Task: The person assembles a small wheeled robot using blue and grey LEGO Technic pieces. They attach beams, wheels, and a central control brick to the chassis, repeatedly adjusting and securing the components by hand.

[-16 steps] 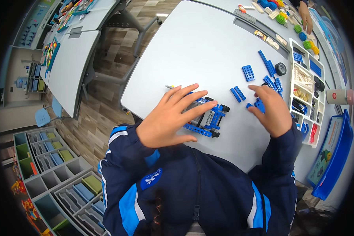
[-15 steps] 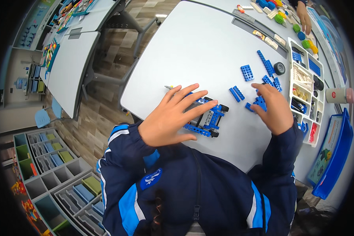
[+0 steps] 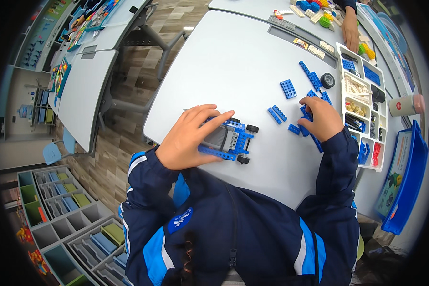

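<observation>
Two bare hands work apart over the white table (image 3: 214, 62). The left hand (image 3: 188, 140) grasps the wheeled blue model (image 3: 229, 139), thumb along its near side and fingers over its far side, so that its wheeled end shows to the right of the palm. The right hand (image 3: 325, 119) has thumb and forefinger bent about blue pieces (image 3: 306, 113); whether they pinch one or merely touch, I cannot tell, as the palm hides much of the cluster.

For a clean pick, the left hand would do best to keep light, even pressure, since the model stands on wheels and could roll. The right fingertips should take one piece by its sides and lift it straight up. A small blue block (image 3: 294, 129) just beside the right thumb and a blue beam (image 3: 317, 143) under that palm could snag or scatter.

Between the hands, a little beyond them, lie two short beams (image 3: 280, 113); farther out are a holed blue plate (image 3: 288, 89) and, past the right fingers, a loose wheel (image 3: 327, 80). Right of that hand, the sorting tray (image 3: 370, 167) limits sideways room, with a pink-lidded cup (image 3: 404, 106) and a blue bin (image 3: 411, 183) beyond. Farthest ahead, another person's hand (image 3: 351, 34) rests near the tray's far end.
</observation>
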A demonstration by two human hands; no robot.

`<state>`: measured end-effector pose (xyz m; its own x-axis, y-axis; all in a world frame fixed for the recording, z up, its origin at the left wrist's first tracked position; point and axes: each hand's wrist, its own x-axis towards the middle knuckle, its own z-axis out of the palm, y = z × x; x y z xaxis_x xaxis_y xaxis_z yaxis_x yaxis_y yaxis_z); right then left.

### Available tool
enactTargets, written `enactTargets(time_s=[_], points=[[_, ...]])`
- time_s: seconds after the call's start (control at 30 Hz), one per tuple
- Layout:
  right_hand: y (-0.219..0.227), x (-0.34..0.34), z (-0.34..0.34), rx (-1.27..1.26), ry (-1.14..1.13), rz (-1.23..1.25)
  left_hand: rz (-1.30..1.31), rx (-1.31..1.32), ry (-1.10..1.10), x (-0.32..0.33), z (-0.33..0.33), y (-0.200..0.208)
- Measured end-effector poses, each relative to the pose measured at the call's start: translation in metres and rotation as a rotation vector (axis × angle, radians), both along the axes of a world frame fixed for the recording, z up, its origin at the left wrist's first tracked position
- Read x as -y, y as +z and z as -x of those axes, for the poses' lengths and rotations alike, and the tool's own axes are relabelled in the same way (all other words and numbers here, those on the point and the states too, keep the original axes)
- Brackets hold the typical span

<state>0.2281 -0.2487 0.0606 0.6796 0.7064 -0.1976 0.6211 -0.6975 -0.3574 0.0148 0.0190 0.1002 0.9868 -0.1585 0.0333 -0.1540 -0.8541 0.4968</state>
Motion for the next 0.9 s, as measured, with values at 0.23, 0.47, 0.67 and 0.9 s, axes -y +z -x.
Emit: enactTargets(time_s=[0.23, 0.47, 0.67, 0.9], points=[[-0.008, -0.002, -0.002, 0.044, 0.034, 0.045, -0.017, 0.015, 0.044, -0.011, 0.01, -0.003], [-0.004, -0.007, 0.0, -0.012, 0.011, 0.052, 0.025, 0.031, 0.07, -0.022, 0.012, -0.001], [-0.003, -0.008, 0.002, -0.012, -0.01, 0.051, 0.018, 0.041, 0.174, -0.034, 0.015, -0.007], [-0.013, -0.004, -0.004, 0.012, 0.023, 0.017, 0.104, 0.254, 0.333, -0.033, 0.008, -0.018]])
